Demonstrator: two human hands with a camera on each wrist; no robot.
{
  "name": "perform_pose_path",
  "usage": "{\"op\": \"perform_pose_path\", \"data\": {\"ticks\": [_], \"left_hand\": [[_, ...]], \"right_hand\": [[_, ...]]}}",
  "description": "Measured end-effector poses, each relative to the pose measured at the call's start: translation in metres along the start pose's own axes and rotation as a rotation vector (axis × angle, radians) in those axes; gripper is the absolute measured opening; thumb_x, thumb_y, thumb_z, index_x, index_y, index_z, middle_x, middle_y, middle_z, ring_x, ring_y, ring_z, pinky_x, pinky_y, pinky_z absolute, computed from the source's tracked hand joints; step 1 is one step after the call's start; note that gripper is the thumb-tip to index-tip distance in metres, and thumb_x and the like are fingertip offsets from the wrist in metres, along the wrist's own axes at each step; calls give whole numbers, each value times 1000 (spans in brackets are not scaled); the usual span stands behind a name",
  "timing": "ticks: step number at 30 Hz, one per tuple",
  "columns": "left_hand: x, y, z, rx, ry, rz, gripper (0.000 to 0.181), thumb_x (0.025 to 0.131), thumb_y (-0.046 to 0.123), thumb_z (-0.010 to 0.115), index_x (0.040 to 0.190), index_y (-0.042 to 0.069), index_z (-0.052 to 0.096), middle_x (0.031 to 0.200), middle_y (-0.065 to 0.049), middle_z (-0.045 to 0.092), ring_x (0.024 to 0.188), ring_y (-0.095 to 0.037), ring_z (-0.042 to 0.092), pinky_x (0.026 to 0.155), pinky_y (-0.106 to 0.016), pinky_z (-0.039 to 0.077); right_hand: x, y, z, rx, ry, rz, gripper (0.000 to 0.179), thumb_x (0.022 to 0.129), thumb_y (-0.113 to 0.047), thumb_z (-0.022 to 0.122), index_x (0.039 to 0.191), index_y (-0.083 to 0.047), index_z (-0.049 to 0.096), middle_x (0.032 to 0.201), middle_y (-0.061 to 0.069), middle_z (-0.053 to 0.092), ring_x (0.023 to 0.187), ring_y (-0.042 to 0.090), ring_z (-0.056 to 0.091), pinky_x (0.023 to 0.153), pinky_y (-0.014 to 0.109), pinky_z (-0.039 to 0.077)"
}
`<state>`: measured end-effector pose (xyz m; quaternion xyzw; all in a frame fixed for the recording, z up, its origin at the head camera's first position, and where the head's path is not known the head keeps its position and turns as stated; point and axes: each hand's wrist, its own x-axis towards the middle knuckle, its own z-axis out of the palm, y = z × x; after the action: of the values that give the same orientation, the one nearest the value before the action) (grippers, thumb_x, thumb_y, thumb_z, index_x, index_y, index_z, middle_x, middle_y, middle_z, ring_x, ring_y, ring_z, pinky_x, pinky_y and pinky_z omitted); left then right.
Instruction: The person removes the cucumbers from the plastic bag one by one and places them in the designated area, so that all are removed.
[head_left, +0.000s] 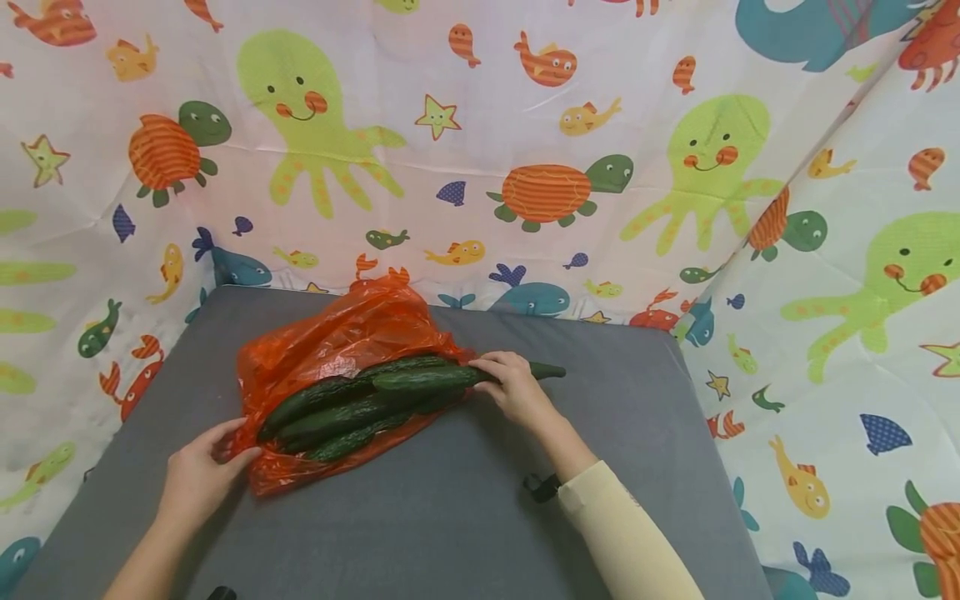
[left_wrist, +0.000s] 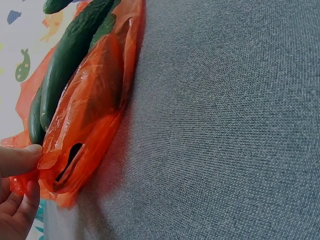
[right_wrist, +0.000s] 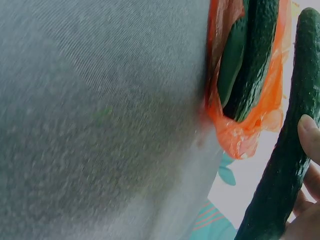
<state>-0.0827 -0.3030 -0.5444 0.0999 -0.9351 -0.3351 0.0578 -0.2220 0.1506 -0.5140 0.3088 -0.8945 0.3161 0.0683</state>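
Observation:
Several long dark green cucumbers [head_left: 330, 421] lie on an orange plastic bag [head_left: 337, 333], whose film is crumpled around them. My right hand [head_left: 512, 387] grips one cucumber [head_left: 427, 381] around its middle, above the others; its tapered end sticks out to the right. In the right wrist view that held cucumber [right_wrist: 282, 170] is apart from those in the bag. At the bag's near left edge, my left hand [head_left: 201, 471] pinches the film between thumb and fingers. The left wrist view shows a dark gap in the film beside that thumb [left_wrist: 22, 159].
The bag rests on a grey cloth-covered table [head_left: 600, 417]. A printed curtain [head_left: 465, 83] with sea animals surrounds the back and sides. A black strap [head_left: 542, 487] shows by the right wrist, and a small dark object [head_left: 222, 593] at the bottom edge.

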Motion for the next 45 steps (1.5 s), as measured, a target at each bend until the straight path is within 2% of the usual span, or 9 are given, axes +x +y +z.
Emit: {"op": "perform_pose_path", "data": {"ticks": [7,14,19,28,34,45], "left_hand": [[-1,-1,1,9,8,-13,57,85,30,83,130,1,64,116,-30,69,94,-44,69,78,-60,55],[-2,-2,1,13,11,-5,56,85,28,83,130,1,64,113,-30,70,92,-43,70,78,-60,55],[-2,-1,1,6,-3,-18,58,86,29,83,131,0,63,117,-30,68,94,-44,69,79,-60,55],[-2,1,1,4,-13,-36,58,86,28,82,133,0,62,120,-32,67,98,-46,68,82,-61,55],[-3,0,0,0,-10,-31,57,86,29,82,132,0,62,119,-31,67,96,-44,69,81,-61,54],[-2,-3,1,6,-6,-26,58,86,29,82,131,0,63,119,-31,67,97,-45,69,81,-61,54]], "right_hand": [[-7,9,-7,3,14,24,39,86,-5,78,124,-6,71,121,11,67,116,33,58,106,58,41],[-10,17,-13,-29,-5,76,40,87,-9,78,126,-8,71,124,9,67,119,31,57,104,55,44],[-12,26,-18,-39,-6,107,39,87,-10,78,125,-9,71,125,9,67,119,32,57,106,57,42],[-16,47,-24,-37,-19,139,37,89,-10,77,126,-8,70,124,10,67,119,32,58,100,52,49],[-14,60,-31,-57,-19,170,37,90,-13,76,126,-10,70,125,9,67,117,31,59,99,49,51],[-9,82,-48,-88,-22,188,37,91,-10,75,127,-7,69,125,13,67,117,35,59,99,51,50]]}}
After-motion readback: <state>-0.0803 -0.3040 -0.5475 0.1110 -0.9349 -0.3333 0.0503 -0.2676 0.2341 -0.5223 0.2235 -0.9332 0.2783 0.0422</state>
